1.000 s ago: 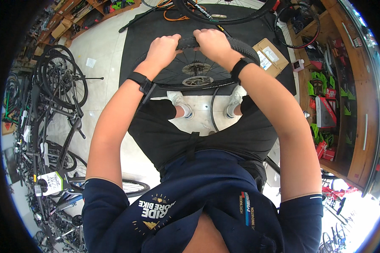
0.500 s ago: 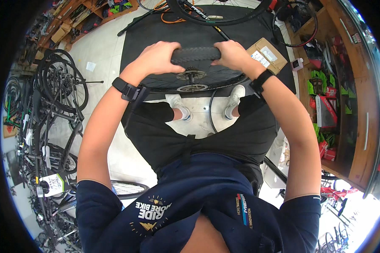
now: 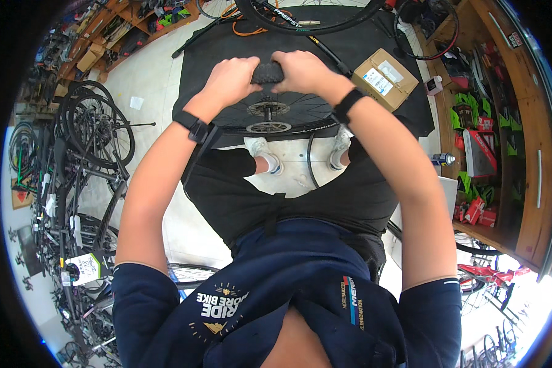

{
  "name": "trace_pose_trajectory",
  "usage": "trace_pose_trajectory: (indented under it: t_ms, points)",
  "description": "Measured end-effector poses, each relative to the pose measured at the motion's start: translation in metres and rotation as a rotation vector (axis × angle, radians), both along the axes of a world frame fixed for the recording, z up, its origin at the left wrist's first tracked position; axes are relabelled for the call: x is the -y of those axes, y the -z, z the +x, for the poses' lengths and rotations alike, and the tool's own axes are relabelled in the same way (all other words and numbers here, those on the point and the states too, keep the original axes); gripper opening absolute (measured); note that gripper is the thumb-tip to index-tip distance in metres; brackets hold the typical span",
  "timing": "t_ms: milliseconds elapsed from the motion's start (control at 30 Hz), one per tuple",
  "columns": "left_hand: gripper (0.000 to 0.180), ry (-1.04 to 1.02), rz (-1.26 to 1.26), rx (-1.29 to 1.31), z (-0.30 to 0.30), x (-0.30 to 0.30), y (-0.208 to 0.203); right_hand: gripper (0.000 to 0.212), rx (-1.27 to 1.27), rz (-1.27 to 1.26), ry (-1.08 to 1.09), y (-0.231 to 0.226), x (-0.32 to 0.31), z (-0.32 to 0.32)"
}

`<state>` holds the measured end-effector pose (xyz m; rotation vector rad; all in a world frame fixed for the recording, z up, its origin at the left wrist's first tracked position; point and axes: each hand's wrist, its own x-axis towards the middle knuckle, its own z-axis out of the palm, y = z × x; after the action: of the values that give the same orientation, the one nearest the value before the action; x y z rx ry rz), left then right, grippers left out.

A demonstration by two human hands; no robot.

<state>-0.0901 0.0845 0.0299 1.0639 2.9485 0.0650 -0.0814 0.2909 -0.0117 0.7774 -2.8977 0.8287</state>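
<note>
A bicycle wheel [image 3: 276,127] with a knobbly black tyre [image 3: 267,73] is held in front of my legs; spokes, hub and a silver brake disc [image 3: 268,127] show below my hands. My left hand [image 3: 231,80] is closed round the top of the tyre from the left. From the right, my right hand [image 3: 300,73] grips the same stretch, so only a short piece of tread shows between the thumbs. The lower part of the wheel nearest my shoes is partly hidden by my trousers.
A black mat [image 3: 221,52] lies beneath the wheel. Beyond are a bike wheel [image 3: 313,29], a black tube [image 3: 328,52] and an orange cable [image 3: 245,29]. A cardboard box [image 3: 383,80] sits right, near a wooden cabinet [image 3: 527,184]. Several bicycles [image 3: 95,132] stand left.
My right hand has slid left along the tyre toward my left hand, narrowing the gap between them. Both hands still grip the tyre. The view has shifted slightly.
</note>
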Motion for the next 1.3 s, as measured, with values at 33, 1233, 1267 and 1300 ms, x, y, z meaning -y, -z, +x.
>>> trace_pose_trajectory:
  t_ms: [33,1233,1267,1300]
  points:
    - [0.038,-0.011,0.0,0.045,0.009,0.006,-0.006,0.064,0.007,-0.086,-0.102,0.002,-0.013,0.003]
    - [0.05,0.016,0.03,0.296,-0.004,0.036,-0.013,0.056,0.344,0.394,-0.101,-0.044,0.051,-0.014]
    - [0.046,0.017,0.064,0.25,-0.008,0.033,-0.007,0.056,0.337,0.413,-0.085,-0.044,0.049,-0.018]
    - [0.041,0.018,0.095,0.204,-0.009,0.03,-0.006,0.056,0.328,0.43,-0.069,-0.043,0.048,-0.022]
